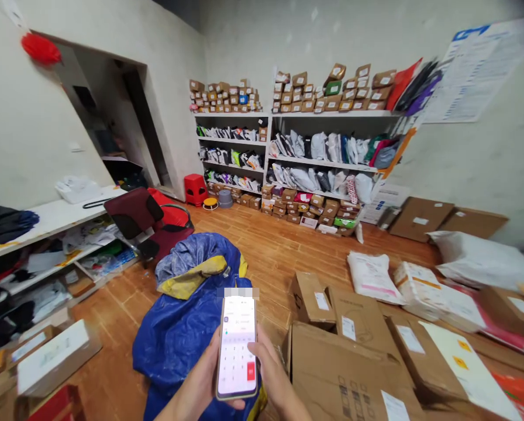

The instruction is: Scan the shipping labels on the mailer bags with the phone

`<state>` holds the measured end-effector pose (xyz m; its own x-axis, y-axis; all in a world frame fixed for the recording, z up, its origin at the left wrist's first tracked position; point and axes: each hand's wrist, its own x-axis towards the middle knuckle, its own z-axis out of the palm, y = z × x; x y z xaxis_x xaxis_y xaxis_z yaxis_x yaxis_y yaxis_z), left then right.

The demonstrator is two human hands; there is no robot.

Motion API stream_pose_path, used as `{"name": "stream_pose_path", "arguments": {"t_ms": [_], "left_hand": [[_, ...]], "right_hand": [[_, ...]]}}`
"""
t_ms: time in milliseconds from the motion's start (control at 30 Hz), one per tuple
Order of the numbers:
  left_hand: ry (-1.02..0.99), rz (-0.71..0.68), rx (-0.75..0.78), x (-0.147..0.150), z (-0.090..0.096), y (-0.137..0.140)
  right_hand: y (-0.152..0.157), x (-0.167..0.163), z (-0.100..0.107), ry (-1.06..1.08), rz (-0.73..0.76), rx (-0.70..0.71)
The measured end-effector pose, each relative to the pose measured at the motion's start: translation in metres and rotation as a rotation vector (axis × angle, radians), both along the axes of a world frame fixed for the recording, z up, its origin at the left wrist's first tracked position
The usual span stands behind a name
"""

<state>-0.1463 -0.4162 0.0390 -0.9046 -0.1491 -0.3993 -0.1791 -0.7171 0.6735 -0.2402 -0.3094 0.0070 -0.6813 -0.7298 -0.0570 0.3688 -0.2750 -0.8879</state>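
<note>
Both hands [240, 374] hold one phone [237, 345] above one blue sack [178, 333].

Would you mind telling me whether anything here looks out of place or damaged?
Parcels and cardboard boxes lie scattered on the floor instead of shelved, and a blue sack sits slumped. Both hands hold a phone.

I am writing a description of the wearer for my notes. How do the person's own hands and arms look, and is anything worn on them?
Both forearms enter from the bottom edge and are bare: no sleeves, gloves, watch or bracelet show. The left hand and the right hand have no visible rings. Fingernails look short and unpainted, as far as the picture allows. Only the lower forearms are in view.
</note>
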Motion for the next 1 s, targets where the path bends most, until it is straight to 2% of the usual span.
{"name": "stream_pose_path", "arguments": {"t_ms": [100, 233, 533, 667, 833, 1000], "left_hand": [[0.004, -0.013, -0.065, -0.008, 0.004, -0.010], [0.030, -0.050, -0.064, -0.015, 0.007, -0.015], [0.024, -0.092, -0.066, -0.019, 0.008, -0.021], [-0.023, -0.083, -0.127, -0.019, 0.014, -0.018], [-0.110, -0.077, -0.240, -0.019, 0.019, -0.013], [-0.070, -0.075, -0.274, -0.016, 0.018, -0.011]], "right_hand": [[0.001, -0.004, -0.002, 0.089, 0.005, 0.055], [-0.001, -0.009, 0.001, 0.130, -0.037, 0.100], [-0.006, -0.016, 0.006, 0.118, -0.039, 0.068], [-0.006, -0.014, 0.005, 0.103, -0.014, 0.040], [0.000, -0.008, 0.014, 0.132, 0.052, 0.000], [0.006, -0.001, 0.018, 0.169, 0.101, 0.013]]}}
